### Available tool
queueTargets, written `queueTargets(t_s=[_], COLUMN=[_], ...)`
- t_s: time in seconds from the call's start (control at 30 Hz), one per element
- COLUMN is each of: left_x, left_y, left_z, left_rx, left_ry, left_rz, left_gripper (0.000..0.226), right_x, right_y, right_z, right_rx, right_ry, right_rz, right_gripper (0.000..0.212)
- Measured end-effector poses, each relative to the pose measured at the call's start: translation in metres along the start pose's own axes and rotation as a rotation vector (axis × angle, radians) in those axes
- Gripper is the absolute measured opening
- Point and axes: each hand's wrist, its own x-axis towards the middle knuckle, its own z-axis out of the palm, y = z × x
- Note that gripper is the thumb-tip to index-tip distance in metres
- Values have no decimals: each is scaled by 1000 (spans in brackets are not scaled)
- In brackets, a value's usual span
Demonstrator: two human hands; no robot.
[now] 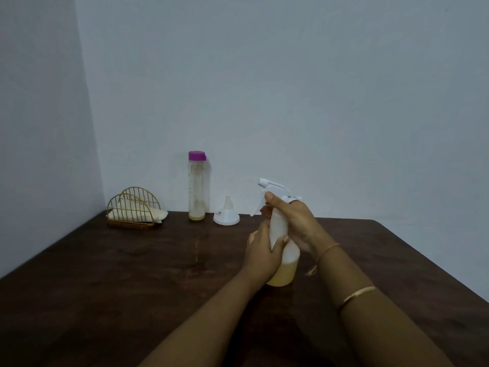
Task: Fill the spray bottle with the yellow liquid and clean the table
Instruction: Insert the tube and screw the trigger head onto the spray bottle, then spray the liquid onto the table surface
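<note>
A white spray bottle (pixel 287 256) stands on the dark wooden table (pixel 132 274), its lower part holding yellow liquid. My left hand (pixel 263 251) wraps around the bottle's body. My right hand (pixel 293 221) grips the white trigger head (pixel 275 187) at the neck, thumb on top. A clear bottle with a purple cap (pixel 197 185) stands at the back, with only a little yellow liquid at its bottom. A white funnel (pixel 226 215) rests upside down beside it.
A gold wire holder with white napkins (pixel 135 209) sits at the back left near the wall corner. A small streak of liquid (pixel 196 250) marks the table in front of the clear bottle. Walls close off the back and left.
</note>
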Motion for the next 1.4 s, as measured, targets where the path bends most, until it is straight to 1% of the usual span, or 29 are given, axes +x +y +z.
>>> queueTargets(t_s=[0.03, 0.07, 0.13, 0.2, 0.3, 0.37, 0.4, 0.43, 0.53, 0.57, 0.63, 0.7, 0.77, 0.8, 0.9, 1.0, 1.1, 1.2, 1.23, 1.27, 1.33, 1.4], left_x=[0, 1, 2, 0, 0, 0, 0, 0, 1, 1, 2, 2, 2, 2, 3, 2, 1, -1, -2, -3, -7, -11], left_y=[0, 1, 2, 2, 3, 3, 2, 2, -1, -1, -3, -3, -3, -3, -5, -6, -4, -1, 0, 2, 6, 8], left_z=[0, 0, 0, 1, 3, 2, 2, 1, -1, -2, -2, -3, -3, -3, -1, 1, 4, 5, 5, 5, 3, 0], left_rx=[-7, -12, -26, -30, -3, 10, 4, -11, -69, -81, -87, -96, -108, -108, -94, -63, -31, -13, -1, 17, 62, 89], left_ry=[-14, -25, -24, 3, 28, 31, 28, 21, -23, -35, -44, -49, -54, -52, -28, 5, 35, 58, 61, 65, 74, 48], left_rz=[-8, -19, -34, -32, -28, -40, -40, -38, -45, -53, -57, -66, -80, -82, -75, -65, -57, -43, -40, -35, 0, 14], left_gripper=[43, 44, 45, 45, 46, 47, 46, 46, 46, 46, 44, 43, 44, 43, 43, 43, 44, 42, 41, 41, 42, 45], right_x=[3, 4, 8, 9, 8, 6, 5, 4, 4, 4, 9, 13, 16, 17, 19, 19, 17, 17, 17, 16, 13, 10], right_y=[-2, -4, -3, 0, 10, 12, 11, 9, 1, -2, -4, -5, -6, -5, 2, 8, 10, 12, 13, 13, 10, 6], right_z=[-6, -9, -6, 3, 16, 20, 20, 17, -2, -7, -14, -14, -11, -9, -1, 5, 11, 18, 19, 19, 17, 13], right_rx=[39, 55, 25, -8, -37, -58, -65, -60, 90, 146, 208, 211, 160, 141, 161, 156, 125, 100, 100, 106, 114, 95], right_ry=[-84, -136, -150, -59, 165, 237, 219, 160, -124, -180, -223, -285, -356, -365, -278, -125, -16, 148, 171, 163, 86, 21], right_rz=[53, 84, 94, 43, -88, -130, -126, -102, 35, 74, 112, 131, 139, 138, 132, 39, -45, -111, -125, -129, -100, -56], right_gripper=[65, 65, 59, 52, 27, 15, 14, 16, 36, 42, 50, 55, 53, 50, 46, 31, 20, 17, 17, 18, 17, 21])
